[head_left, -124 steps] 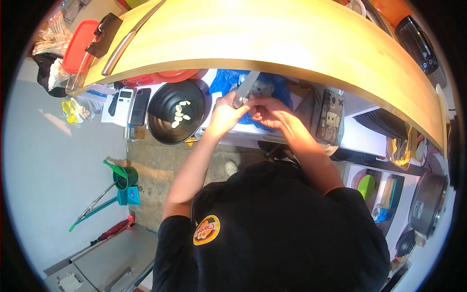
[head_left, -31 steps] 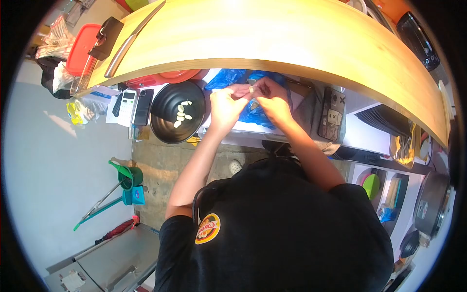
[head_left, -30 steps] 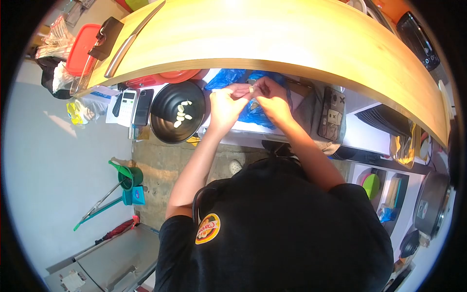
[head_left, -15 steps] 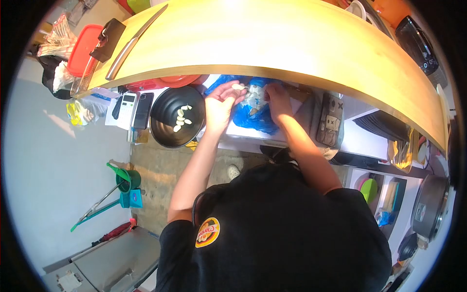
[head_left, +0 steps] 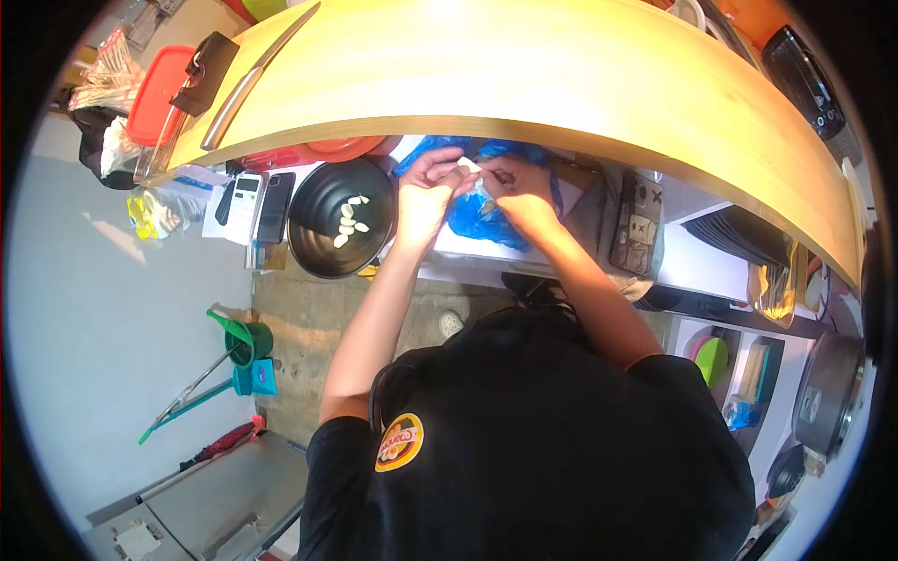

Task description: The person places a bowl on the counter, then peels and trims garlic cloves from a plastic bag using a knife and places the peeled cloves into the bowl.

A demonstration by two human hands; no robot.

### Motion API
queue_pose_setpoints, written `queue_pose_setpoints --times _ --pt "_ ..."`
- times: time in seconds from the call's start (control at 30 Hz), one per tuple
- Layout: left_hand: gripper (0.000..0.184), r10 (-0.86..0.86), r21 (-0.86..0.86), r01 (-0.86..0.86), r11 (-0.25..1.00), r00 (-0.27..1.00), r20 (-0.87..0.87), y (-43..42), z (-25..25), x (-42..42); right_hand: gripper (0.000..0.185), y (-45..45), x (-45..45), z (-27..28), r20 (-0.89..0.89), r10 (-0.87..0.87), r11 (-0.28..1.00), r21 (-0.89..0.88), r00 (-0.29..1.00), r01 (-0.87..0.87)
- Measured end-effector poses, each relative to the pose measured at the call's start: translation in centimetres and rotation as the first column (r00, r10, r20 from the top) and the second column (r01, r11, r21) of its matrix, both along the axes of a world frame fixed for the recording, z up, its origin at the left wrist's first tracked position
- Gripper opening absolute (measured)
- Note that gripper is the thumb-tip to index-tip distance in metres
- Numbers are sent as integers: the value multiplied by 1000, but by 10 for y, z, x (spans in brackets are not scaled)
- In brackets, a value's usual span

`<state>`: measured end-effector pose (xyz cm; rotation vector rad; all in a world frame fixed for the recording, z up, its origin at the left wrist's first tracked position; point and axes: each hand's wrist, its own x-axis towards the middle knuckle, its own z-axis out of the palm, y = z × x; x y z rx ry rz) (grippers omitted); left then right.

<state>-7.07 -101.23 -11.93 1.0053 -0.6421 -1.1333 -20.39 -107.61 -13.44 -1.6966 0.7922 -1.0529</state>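
Observation:
A pale garlic clove [head_left: 470,165] is pinched in the fingers of my left hand [head_left: 427,194], over a blue plastic bag [head_left: 486,224]. My right hand [head_left: 524,194] meets it from the other side, thumb and fingertips closed at the clove's edge. Whether the right fingers grip the clove itself or a bit of its skin is too small to tell. Several peeled garlic cloves [head_left: 348,224] lie in a black bowl [head_left: 309,248] to the left of my left hand. My hands partly cover the bag and what it holds.
A wooden board [head_left: 561,75] arches above my hands, with a knife [head_left: 245,93] on its left part. Left of the bowl are a phone [head_left: 275,208] and a calculator [head_left: 246,196]. A patterned pouch [head_left: 638,224] lies to the right. Black plates [head_left: 739,232] stand further right.
My right hand has moved left and up from the blue bag to the clove in my left hand. The cloves in the bowl look the same.

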Motion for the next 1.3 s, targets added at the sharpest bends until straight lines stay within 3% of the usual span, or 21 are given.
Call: queue_pose_setpoints --times 0.27,0.67,0.83,0.9,0.93,1.0,1.03,1.07,1.1,1.13,1.17,1.27,1.3 --pt "22 -60 105 45 993 988 140 4 5 -2 6 3 -7 4 -86 -18 973 -232 996 -2" --pt "28 -210 246 220 944 975 -70 4 -4 2 10 5 -15 14 -160 134 916 -358 978 -184" --pt "33 -275 256 249 934 959 71 9 14 8 8 0 -17 23 -291 180 896 -345 940 -279" --pt "32 -280 264 232 936 946 162 12 18 14 9 -2 -13 22 -194 144 907 -366 970 -208" --pt "31 -301 280 219 935 906 296 16 23 19 9 -4 -11 22 -145 127 912 -373 981 -173" --pt "29 -332 307 187 933 772 541 29 37 36 12 -13 -9 23 -173 -31 990 -144 984 6" --pt "28 -313 283 169 944 726 612 37 34 50 11 -26 -13 21 -210 -92 966 -256 973 36" --pt "26 -326 345 86 935 599 731 47 27 68 11 -33 -17 19 -274 -82 959 -283 958 2" --pt "23 -291 362 -16 932 562 774 58 27 83 11 -38 -21 16 -337 -79 951 -306 938 -30" --pt "18 -167 240 -203 949 322 932 69 25 94 11 -42 -25 14 -398 -80 943 -328 914 -61" --pt "17 -85 156 -294 943 240 967 79 21 101 13 -46 -27 8 -483 -77 919 -373 872 -126" --pt "18 -165 248 -428 869 223 961 94 -7 125 13 -41 -23 -16 -615 -162 888 -432 771 -158" --pt "18 -135 188 -442 877 148 980 96 -14 128 13 -41 -23 -21 -635 -175 889 -431 753 -157"
